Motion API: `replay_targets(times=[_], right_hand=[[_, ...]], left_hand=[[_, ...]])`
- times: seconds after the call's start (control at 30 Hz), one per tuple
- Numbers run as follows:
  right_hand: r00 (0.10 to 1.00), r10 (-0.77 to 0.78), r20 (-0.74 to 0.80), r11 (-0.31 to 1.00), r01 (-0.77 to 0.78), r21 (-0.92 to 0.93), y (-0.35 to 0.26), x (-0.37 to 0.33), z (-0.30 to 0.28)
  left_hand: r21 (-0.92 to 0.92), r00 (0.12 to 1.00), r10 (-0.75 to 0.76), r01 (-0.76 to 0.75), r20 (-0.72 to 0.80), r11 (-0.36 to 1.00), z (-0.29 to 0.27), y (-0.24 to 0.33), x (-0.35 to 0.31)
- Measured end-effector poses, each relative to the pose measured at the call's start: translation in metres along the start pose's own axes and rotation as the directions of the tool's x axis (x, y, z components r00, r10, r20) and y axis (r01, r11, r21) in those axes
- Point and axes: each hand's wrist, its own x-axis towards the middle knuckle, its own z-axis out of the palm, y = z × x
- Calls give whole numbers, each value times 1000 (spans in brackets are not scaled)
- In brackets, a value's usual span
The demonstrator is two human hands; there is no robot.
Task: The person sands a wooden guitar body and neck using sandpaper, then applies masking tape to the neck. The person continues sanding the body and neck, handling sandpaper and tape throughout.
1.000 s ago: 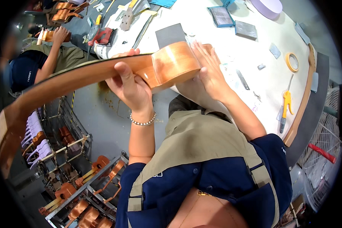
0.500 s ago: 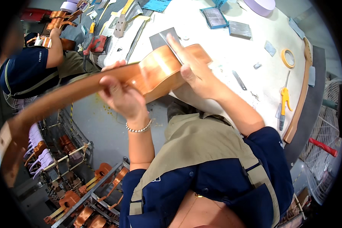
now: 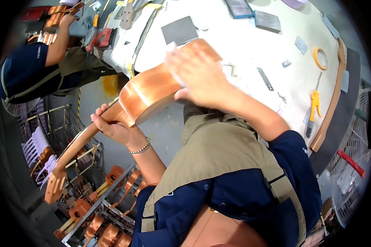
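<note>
An unfinished orange-brown ukulele (image 3: 148, 92) is tilted across my front, its neck running down to the lower left. My left hand (image 3: 113, 125) grips the neck where it joins the body. My right hand (image 3: 198, 74) is blurred and lies flat on the body's upper side, pressing a small pale pad or sheet that I can only partly see. The body's far end rests near the edge of the white workbench (image 3: 251, 49).
On the bench lie grey sanding blocks (image 3: 268, 20), a dark square sheet (image 3: 179, 31), a roll of yellow tape (image 3: 320, 57), a yellow-handled knife (image 3: 314, 105) and a curved wooden strip (image 3: 332, 103). Another person (image 3: 33, 70) works at upper left. A rack with ukuleles (image 3: 99, 206) stands below left.
The ukulele has swung so its neck points lower and its body sits higher. My left hand slid to the neck joint, and my right hand moved across the body.
</note>
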Motion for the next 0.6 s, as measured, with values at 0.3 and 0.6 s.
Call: replay_targets(times=[0.3, 0.6], right_hand=[[729, 498, 469, -300, -363, 882, 50, -52, 100], [968, 224, -113, 974, -219, 54, 77, -61, 54]], left_hand=[[-176, 992, -64, 44, -108, 983, -95, -10, 10], [-113, 886, -436, 423, -157, 899, -87, 5, -44]])
